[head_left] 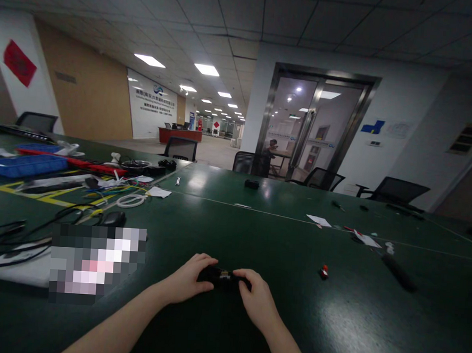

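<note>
My left hand (192, 279) and my right hand (256, 295) come together low in the middle of the view, over the dark green table. Between them is a small, dark, elongated object (225, 275) with a yellowish and shiny patch at its middle; its exact kind is too dark to tell. The left thumb and fingers close around its left end. At the other end, the right thumb and forefinger grip it. Its ends are partly covered by my fingers. A small red-and-black piece (324, 272) lies on the table to the right of my right hand.
Cables, a blue tray (27, 165) and a coil of white cable (131, 200) crowd the left side. A small black block (252, 184) sits toward the far edge. Papers (318, 221) and a dark-handled tool (398, 273) lie at right. Chairs (180, 148) stand beyond the table.
</note>
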`<act>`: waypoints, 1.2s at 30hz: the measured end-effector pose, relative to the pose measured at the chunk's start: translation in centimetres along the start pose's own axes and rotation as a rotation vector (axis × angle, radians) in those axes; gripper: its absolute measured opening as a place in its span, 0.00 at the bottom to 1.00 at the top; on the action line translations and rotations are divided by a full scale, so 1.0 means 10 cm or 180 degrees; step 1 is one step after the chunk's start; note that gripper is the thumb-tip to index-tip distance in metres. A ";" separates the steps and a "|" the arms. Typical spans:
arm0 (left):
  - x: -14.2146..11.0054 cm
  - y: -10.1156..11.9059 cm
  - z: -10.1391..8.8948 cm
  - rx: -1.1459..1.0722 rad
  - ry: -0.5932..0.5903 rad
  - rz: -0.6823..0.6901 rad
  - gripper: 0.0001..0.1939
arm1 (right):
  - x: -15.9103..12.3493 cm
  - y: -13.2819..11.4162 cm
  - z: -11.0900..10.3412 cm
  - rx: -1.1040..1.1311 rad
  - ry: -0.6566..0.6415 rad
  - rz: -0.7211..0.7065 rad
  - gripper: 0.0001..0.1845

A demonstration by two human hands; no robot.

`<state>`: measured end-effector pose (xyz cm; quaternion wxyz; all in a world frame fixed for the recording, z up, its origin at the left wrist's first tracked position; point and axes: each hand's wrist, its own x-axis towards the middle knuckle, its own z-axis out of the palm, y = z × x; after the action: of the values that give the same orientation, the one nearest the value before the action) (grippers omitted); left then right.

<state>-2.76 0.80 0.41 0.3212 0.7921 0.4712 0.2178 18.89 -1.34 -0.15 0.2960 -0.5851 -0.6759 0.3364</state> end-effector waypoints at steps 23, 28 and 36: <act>0.06 -0.15 0.06 0.0391 0.0173 0.0246 0.16 | 0.00 -0.05 0.02 0.0146 0.0051 0.0080 0.17; 0.06 -0.13 0.06 0.0390 0.0215 0.0309 0.15 | -0.01 -0.06 0.04 -0.0003 0.0060 -0.0265 0.15; 0.05 -0.14 0.05 0.0380 0.0205 0.0321 0.15 | -0.01 -0.15 0.08 -0.0424 -0.0058 -0.0211 0.16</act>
<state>-3.05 1.59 -0.90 0.2466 0.8251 0.4530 0.2306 17.39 -1.67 0.53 0.2612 -0.5777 -0.7185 0.2860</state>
